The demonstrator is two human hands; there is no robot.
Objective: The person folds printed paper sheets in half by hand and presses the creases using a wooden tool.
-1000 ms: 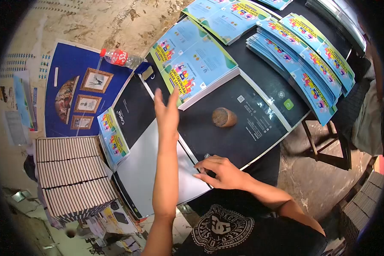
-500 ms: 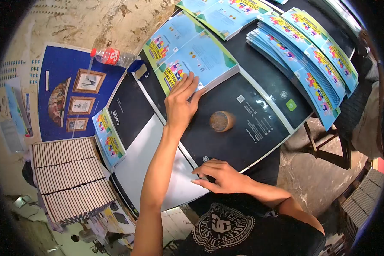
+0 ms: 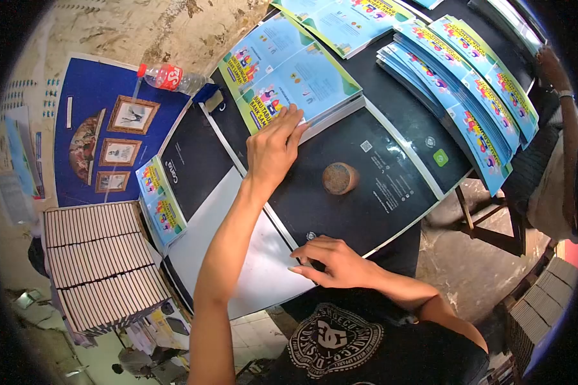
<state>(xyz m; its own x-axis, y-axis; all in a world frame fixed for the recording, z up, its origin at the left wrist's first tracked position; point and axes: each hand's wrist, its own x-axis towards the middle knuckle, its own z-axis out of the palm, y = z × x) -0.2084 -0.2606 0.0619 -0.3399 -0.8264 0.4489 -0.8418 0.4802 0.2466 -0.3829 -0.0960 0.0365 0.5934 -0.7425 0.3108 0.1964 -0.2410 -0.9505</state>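
Stacked blue covers [image 3: 316, 72] lie at 12 o'clock, the left hand [image 3: 273, 151] outstretched on their 6 o'clock edge; whether it pinches, I cannot tell. At 5 o'clock, the right hand [image 3: 340, 264] half-curls, gripping nothing visible, 1 brown cylinder [image 3: 339, 178] nearby.

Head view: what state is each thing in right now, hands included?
Left hand: fingers resting on the printed stack, thumb spread
Right hand: loosely curled, thumb apart from fingers
Printed stack: lying flat, fairly even
Fanned sheets: spread, overlapping
Bottle: capped
Brown cylinder: untouched by either hand
Books: packed in rows
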